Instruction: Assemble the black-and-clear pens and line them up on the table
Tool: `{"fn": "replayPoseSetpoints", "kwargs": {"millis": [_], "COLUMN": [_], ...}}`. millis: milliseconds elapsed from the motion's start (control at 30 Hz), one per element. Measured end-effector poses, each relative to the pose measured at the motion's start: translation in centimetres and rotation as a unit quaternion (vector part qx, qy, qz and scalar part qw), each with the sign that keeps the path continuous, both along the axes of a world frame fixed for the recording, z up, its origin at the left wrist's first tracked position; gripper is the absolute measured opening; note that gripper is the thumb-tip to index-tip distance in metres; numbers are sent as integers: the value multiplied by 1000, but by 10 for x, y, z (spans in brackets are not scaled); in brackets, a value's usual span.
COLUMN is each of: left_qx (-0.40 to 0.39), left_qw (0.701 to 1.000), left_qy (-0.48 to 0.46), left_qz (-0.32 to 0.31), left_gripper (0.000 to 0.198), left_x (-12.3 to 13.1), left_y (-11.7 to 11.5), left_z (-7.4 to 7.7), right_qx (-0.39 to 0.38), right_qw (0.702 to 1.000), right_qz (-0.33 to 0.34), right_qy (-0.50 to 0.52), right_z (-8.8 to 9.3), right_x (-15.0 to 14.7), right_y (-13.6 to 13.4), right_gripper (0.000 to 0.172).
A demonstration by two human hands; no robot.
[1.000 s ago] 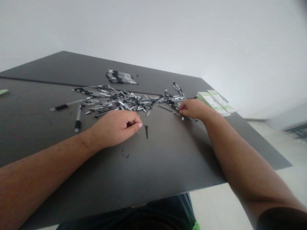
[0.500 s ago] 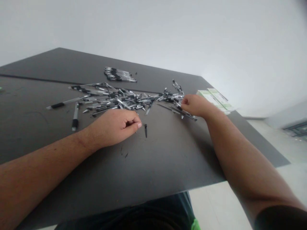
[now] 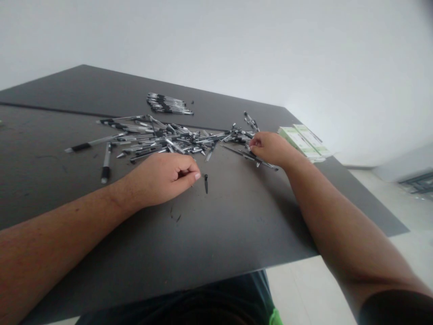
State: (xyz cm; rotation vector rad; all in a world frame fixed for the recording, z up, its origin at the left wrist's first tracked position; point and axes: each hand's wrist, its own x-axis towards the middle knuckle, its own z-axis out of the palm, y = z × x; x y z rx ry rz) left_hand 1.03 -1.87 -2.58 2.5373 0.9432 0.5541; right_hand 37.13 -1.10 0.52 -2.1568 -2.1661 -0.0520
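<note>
A loose heap of black and silver pen parts (image 3: 169, 140) is spread across the dark table (image 3: 216, 225). My left hand (image 3: 162, 178) rests on the table in front of the heap, curled into a fist, thumb against forefinger; what it holds is hidden. A small black pen tip (image 3: 206, 183) lies just right of it. My right hand (image 3: 272, 149) lies at the right end of the heap, fingers pinched on a thin pen piece. Thin black refills (image 3: 257, 159) lie under that hand.
A neat row of assembled pens (image 3: 169, 104) lies at the back of the table. Two green and white boxes (image 3: 304, 141) sit near the right edge. One pen (image 3: 106, 162) lies apart at the left. The table's front edge is close to my body.
My right hand has shifted slightly left and toward me along the heap's right end. My left hand has stayed put.
</note>
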Motion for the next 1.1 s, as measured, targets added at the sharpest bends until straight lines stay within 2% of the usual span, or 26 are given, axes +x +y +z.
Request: {"fn": "replayPoseSetpoints", "kwargs": {"millis": [233,467,1100], "left_qx": [2,-2,16], "left_qw": [1000,1000,1000], "left_qy": [2,12,-2], "left_qz": [-2,0,-14], "left_gripper": [29,31,30], "left_x": [0,0,-1], "left_y": [0,-1,-1], "left_z": [0,1,-1], "right_qx": [-4,-5,-15], "right_qw": [999,998,995], "right_qz": [19,63,46], "right_qy": [-31,-21,-90], "right_z": [-8,-13,-29], "right_x": [-11,-25,-29], "right_y": [2,0,8], "right_gripper": [23,21,26]}}
